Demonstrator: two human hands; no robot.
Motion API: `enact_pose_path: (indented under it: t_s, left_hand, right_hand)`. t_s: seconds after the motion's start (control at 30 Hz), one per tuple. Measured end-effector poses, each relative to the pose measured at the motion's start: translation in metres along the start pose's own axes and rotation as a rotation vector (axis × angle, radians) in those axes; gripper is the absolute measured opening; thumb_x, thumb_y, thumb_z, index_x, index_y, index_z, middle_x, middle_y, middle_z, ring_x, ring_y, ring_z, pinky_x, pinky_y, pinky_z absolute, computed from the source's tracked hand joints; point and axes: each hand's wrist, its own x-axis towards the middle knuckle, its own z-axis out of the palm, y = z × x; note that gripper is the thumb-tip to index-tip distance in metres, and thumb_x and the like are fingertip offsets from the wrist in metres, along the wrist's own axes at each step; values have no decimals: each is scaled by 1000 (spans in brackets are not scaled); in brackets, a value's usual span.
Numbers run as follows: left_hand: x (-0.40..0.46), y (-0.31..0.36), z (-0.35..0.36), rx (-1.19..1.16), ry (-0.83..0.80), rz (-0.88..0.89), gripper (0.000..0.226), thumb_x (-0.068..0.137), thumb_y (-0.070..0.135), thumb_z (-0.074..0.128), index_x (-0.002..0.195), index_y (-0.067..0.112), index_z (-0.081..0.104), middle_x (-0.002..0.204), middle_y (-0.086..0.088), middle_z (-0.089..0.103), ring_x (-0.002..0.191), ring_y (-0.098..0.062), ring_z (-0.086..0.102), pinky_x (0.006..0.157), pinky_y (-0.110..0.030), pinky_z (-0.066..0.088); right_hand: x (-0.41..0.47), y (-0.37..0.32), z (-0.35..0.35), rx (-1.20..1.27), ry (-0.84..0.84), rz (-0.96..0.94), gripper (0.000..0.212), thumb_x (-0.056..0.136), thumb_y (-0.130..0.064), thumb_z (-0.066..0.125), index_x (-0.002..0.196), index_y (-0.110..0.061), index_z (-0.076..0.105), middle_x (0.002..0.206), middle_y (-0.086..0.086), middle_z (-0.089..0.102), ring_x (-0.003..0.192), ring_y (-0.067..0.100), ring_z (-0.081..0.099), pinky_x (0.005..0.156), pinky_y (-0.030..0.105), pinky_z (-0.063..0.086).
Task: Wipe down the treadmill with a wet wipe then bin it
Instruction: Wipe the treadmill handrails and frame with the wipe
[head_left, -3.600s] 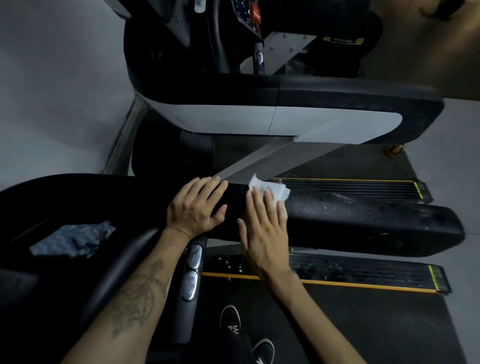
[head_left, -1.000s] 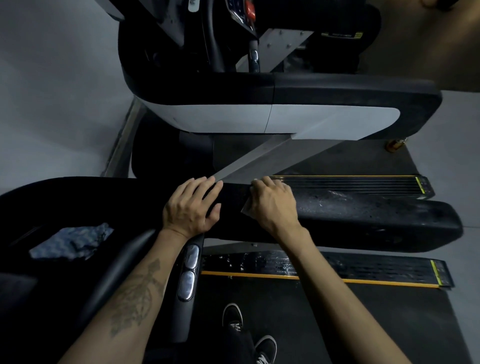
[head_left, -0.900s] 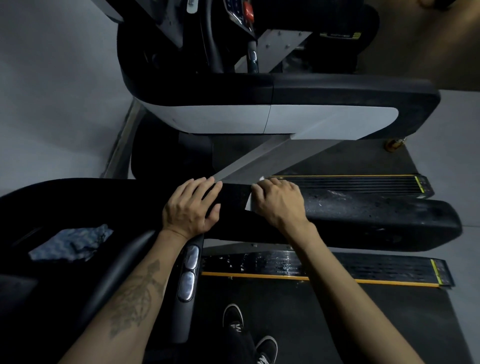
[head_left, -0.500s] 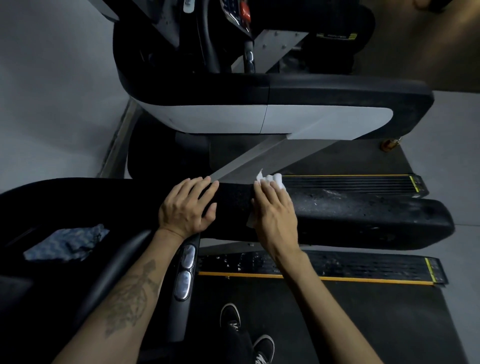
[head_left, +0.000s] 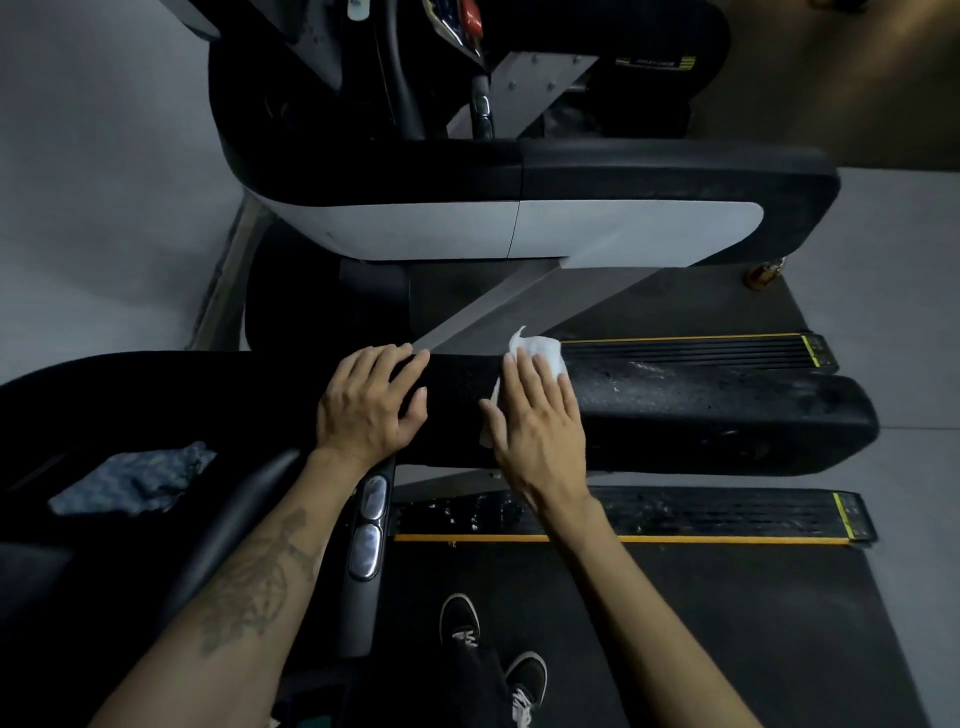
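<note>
My right hand (head_left: 537, 426) presses the white wet wipe (head_left: 540, 351) flat-fingered onto the treadmill's black handrail (head_left: 727, 415). My left hand (head_left: 369, 405) rests open beside it. A crumpled bluish cloth (head_left: 132, 478) lies in the console tray; my shoes (head_left: 493, 654) stand below.

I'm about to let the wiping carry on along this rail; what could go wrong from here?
The wipe sits under flat fingers of the right hand, partly overhanging the rail's far edge, so it may slip off. The rail ahead looks gritty and could foul or tear it. No bin is visible.
</note>
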Motion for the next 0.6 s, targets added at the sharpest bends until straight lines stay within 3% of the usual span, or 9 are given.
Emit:
enact_pose_path:
  t_s: [0.1, 0.2, 0.33, 0.5, 0.6]
  left_hand:
    - [-4, 15, -1, -43, -51, -122, 45, 100, 34, 48, 135, 11, 66, 128, -15, 65, 117, -34, 62, 108, -50, 44]
    - [-6, 29, -2, -49, -98, -188, 49, 102, 39, 45, 142, 15, 61, 137, -18, 60, 130, -36, 55, 117, -53, 35]
    - [-9, 35, -5, -51, -142, -169, 52, 104, 43, 42, 149, 19, 54, 150, -16, 52, 143, -35, 44, 121, -58, 26]
    - [-16, 54, -4, -44, -170, -162, 60, 104, 47, 42, 156, 17, 44, 165, -12, 35, 153, -30, 31, 123, -61, 20]
    - [-15, 67, -3, -49, -169, -237, 60, 106, 48, 40, 156, 16, 42, 166, -13, 32, 154, -30, 29, 124, -57, 21]
  right_hand:
    - [-25, -14, 6, 35, 48, 74, 66, 107, -47, 28, 160, -7, 28, 168, 11, 21, 158, 24, 13, 128, 44, 15]
    - [-23, -17, 6, 47, 8, -37, 65, 107, -45, 27, 162, -10, 23, 170, 9, 15, 159, 23, 7, 129, 44, 11]
    - [-11, 9, 0, -1, 16, -100, 59, 109, -42, 27, 162, -14, 27, 169, 5, 21, 158, 20, 12, 127, 46, 19]
    - [-37, -6, 8, 78, 77, 71, 62, 109, -41, 29, 162, -9, 22, 171, 9, 14, 159, 23, 5, 129, 42, 8]
    - [-28, -7, 6, 105, 24, -15, 60, 110, -42, 23, 162, -12, 24, 171, 5, 14, 159, 22, 5, 129, 43, 8]
